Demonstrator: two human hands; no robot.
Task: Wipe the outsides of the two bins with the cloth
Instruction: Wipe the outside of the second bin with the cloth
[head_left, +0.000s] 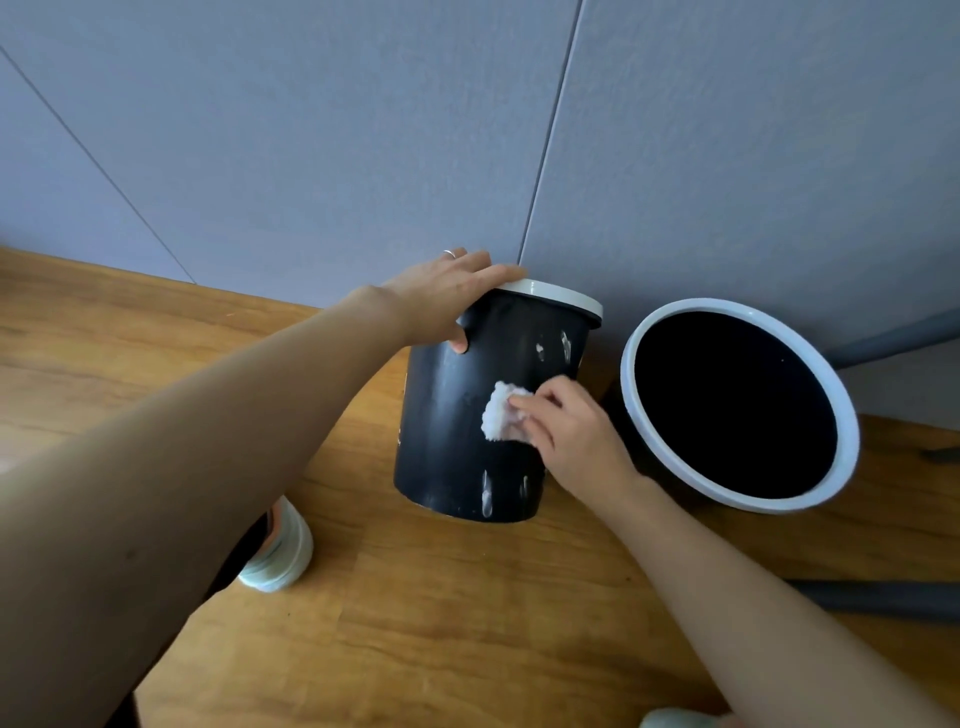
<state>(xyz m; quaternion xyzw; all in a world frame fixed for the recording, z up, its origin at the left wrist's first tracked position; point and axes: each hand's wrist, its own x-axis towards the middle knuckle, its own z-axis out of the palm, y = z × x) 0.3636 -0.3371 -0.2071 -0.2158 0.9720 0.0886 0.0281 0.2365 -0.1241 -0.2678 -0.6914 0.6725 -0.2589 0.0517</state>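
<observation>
Two black bins with white rims on a wooden floor (415, 623), against a grey panelled wall (311, 130). Left bin (457, 426) tilted toward the wall; right bin (737, 405) just beside it, mouth open upward. Left hand (447, 301) laid over the left bin's rim, thumb on its side. Right hand (576, 431) pinching a white cloth (501, 418), pressed against the left bin's side.
</observation>
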